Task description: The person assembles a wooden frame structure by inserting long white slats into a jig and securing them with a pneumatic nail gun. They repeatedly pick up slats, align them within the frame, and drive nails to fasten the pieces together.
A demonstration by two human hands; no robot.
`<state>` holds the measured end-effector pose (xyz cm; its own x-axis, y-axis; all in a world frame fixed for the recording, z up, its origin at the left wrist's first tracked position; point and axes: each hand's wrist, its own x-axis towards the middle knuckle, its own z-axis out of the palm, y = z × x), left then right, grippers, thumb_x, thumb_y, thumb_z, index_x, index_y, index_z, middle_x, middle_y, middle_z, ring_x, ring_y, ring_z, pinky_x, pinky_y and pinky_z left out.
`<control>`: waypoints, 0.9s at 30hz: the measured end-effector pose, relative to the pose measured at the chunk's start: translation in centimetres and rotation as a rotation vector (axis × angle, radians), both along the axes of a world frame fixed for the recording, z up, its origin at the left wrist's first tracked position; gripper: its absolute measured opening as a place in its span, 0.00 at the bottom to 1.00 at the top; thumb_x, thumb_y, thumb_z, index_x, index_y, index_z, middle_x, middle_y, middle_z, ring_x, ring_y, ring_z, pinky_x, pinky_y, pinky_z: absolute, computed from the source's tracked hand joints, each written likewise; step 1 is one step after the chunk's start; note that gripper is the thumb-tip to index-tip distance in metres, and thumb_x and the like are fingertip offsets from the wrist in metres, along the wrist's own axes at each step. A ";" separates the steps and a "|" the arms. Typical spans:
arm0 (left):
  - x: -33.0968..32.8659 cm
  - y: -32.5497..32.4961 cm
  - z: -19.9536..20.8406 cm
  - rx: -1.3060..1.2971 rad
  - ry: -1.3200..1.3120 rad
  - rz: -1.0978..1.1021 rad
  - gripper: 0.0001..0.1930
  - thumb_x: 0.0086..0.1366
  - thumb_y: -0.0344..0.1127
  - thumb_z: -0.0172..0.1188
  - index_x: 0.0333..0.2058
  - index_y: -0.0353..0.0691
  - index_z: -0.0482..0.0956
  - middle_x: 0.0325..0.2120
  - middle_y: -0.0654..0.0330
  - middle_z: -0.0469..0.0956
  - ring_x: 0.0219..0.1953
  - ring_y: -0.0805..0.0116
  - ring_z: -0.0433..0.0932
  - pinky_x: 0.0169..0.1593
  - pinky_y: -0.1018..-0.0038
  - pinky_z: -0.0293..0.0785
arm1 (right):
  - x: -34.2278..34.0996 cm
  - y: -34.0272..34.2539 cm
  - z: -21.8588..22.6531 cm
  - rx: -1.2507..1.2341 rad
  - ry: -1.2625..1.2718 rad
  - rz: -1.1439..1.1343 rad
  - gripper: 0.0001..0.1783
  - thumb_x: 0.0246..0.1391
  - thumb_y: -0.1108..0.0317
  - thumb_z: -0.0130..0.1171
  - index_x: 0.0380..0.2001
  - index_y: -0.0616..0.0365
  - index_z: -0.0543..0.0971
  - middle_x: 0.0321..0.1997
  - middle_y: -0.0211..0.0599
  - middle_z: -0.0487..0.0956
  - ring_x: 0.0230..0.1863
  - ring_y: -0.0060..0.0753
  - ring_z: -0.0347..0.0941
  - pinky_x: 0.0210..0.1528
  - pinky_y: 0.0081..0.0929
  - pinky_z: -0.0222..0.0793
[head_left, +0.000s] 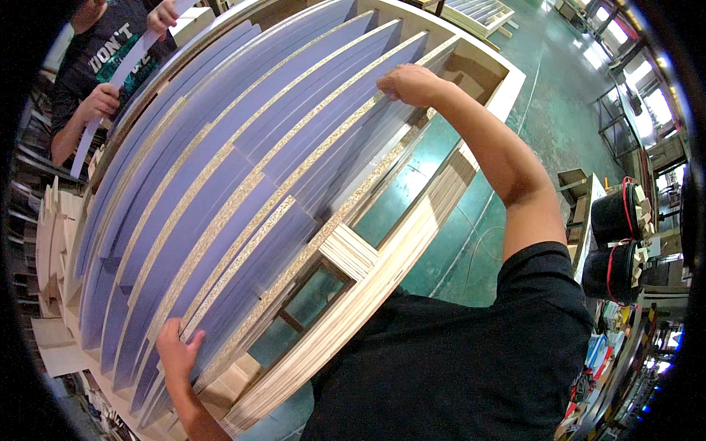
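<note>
Spreading its thumb, the left hand [178,351] touches the near-left end of the purple-blue panels [254,192], though I cannot tell whether it grips. Flat, coarsely speckled along their edges, they stand in a pale wooden frame [509,90]. The right hand [412,84], elbow crooked, closes curled fingers on one panel's upper edge, left of black buckets [610,272] holding wood pieces [641,257].

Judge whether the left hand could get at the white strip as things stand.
Probably not: rows of purplish panels lie between the left hand and the white strip, which the other person's hands are holding.
</note>
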<state>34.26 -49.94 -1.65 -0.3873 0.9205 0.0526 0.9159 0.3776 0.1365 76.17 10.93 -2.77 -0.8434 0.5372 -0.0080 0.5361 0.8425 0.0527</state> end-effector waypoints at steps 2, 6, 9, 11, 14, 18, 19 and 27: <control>0.2 0.3 0.3 -0.013 -0.027 0.014 0.26 0.42 0.39 0.78 0.38 0.34 0.76 0.35 0.47 0.77 0.39 0.43 0.77 0.42 0.58 0.72 | 0.1 -0.1 0.2 -0.007 -0.032 -0.028 0.07 0.53 0.69 0.59 0.37 0.49 0.78 0.35 0.43 0.82 0.41 0.56 0.80 0.40 0.53 0.73; -0.1 -0.3 0.6 -0.082 0.008 0.028 0.27 0.45 0.43 0.77 0.40 0.33 0.77 0.36 0.46 0.78 0.40 0.42 0.76 0.43 0.57 0.72 | -0.7 -0.2 0.2 0.007 -0.040 -0.029 0.08 0.54 0.68 0.59 0.39 0.49 0.79 0.36 0.45 0.82 0.42 0.56 0.80 0.42 0.52 0.74; 0.1 -0.9 0.0 0.000 0.083 -0.047 0.27 0.50 0.47 0.75 0.41 0.33 0.77 0.36 0.45 0.78 0.40 0.41 0.76 0.44 0.55 0.71 | -0.9 0.5 -1.1 0.106 -0.055 0.056 0.11 0.55 0.64 0.59 0.40 0.55 0.79 0.39 0.48 0.82 0.44 0.57 0.79 0.45 0.51 0.76; -0.2 -0.6 -0.3 -0.075 0.024 -0.018 0.28 0.53 0.50 0.73 0.45 0.35 0.77 0.38 0.46 0.79 0.42 0.41 0.77 0.45 0.55 0.72 | -1.8 -2.3 0.3 0.122 -0.125 0.027 0.21 0.52 0.67 0.63 0.50 0.53 0.75 0.48 0.47 0.80 0.53 0.53 0.76 0.54 0.53 0.70; -0.5 -1.4 1.3 -0.128 0.008 0.014 0.26 0.56 0.51 0.70 0.44 0.36 0.78 0.39 0.48 0.80 0.44 0.44 0.78 0.47 0.56 0.74 | -6.2 -10.5 3.7 0.052 -0.051 0.216 0.42 0.45 0.69 0.72 0.64 0.48 0.67 0.58 0.44 0.74 0.61 0.52 0.69 0.64 0.51 0.63; -0.1 -2.7 1.1 -0.059 0.008 -0.010 0.25 0.58 0.56 0.67 0.39 0.40 0.76 0.33 0.50 0.78 0.40 0.46 0.78 0.42 0.53 0.74 | -11.5 -17.7 3.9 -0.049 0.022 0.517 0.33 0.45 0.72 0.69 0.57 0.52 0.74 0.48 0.43 0.78 0.51 0.52 0.72 0.54 0.47 0.68; 0.2 -1.8 2.0 -0.191 0.001 0.025 0.24 0.59 0.55 0.67 0.38 0.40 0.75 0.34 0.50 0.78 0.40 0.46 0.78 0.41 0.52 0.74 | -12.1 -18.4 3.4 -0.067 0.033 0.543 0.30 0.45 0.73 0.68 0.55 0.53 0.75 0.45 0.43 0.79 0.49 0.52 0.73 0.52 0.46 0.69; 0.7 -0.7 0.0 -0.114 -0.066 0.061 0.22 0.55 0.50 0.70 0.39 0.40 0.77 0.35 0.52 0.82 0.42 0.48 0.82 0.42 0.53 0.78 | -15.0 -20.2 4.4 -0.091 0.132 0.748 0.08 0.46 0.70 0.65 0.31 0.56 0.78 0.29 0.40 0.79 0.35 0.49 0.76 0.44 0.43 0.71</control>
